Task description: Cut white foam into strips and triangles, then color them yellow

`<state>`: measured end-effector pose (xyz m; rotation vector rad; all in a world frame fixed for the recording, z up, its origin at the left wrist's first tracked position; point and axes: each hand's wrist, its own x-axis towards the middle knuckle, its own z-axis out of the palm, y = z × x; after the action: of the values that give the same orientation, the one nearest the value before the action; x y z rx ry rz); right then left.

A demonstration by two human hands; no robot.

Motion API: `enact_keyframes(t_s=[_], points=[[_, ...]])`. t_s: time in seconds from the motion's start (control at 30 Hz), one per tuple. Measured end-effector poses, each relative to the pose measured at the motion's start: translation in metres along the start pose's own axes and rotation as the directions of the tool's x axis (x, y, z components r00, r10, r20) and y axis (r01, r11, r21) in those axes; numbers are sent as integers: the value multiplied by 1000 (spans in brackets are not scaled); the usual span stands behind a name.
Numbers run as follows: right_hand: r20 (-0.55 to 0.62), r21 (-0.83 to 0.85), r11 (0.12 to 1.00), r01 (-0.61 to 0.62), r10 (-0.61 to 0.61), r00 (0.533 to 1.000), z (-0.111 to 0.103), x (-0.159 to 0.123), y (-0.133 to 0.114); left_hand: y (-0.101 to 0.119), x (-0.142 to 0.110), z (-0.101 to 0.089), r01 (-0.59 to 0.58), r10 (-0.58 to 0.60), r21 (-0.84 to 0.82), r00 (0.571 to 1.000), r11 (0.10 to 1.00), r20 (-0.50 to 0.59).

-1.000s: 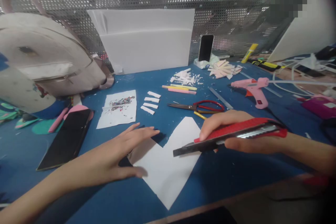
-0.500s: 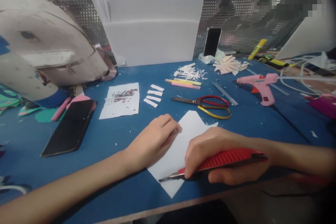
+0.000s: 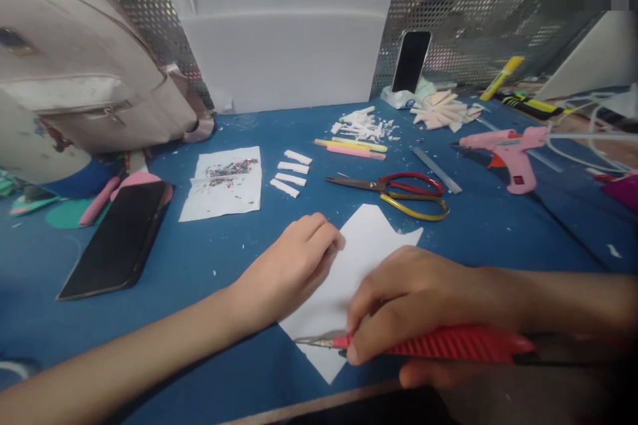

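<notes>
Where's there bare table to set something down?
Mostly bare, specks aside: between the flat black device and left hand, below the littered sheet; also between the scissors and glue gun, above the right hand's forearm. Crowded: around the white scraps and colored sticks.

1. White angular paper sheet: mid part hidden under bare left grip & bare right grip.
2. Red ribbed plastic cutter: handle partly hidden by R grip; thin metal blade blurred, contact w/ sheet unclear.
3. Beige fabric backpack: cut off, top & L edges.
4. Purple item: cut off, R edge, can't ID.
5. Tiny multicoloured bits: too sm. to ID.
6. Perforated grey metal screen: partly hidden behind lg. white board; pixelated patches upper R.
</notes>
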<state>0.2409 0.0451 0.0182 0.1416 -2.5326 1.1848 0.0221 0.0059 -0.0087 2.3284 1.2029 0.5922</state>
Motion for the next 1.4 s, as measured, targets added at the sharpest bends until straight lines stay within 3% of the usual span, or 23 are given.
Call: enact_keyframes(t_s=[0.87,1.2,1.4], points=[[-64,107,994,38,-31,997,-7,8,5,-1,3,1,-2,2,-11,1000,1000,3],[-32,62,997,43,-41,999,-8,10,5,-1,2,2,-5,5,-4,1000,1000,-5],[57,116,993,-36,29,998,-19,13,0,-1,1,0,-4,4,-3,1000,1000,0]])
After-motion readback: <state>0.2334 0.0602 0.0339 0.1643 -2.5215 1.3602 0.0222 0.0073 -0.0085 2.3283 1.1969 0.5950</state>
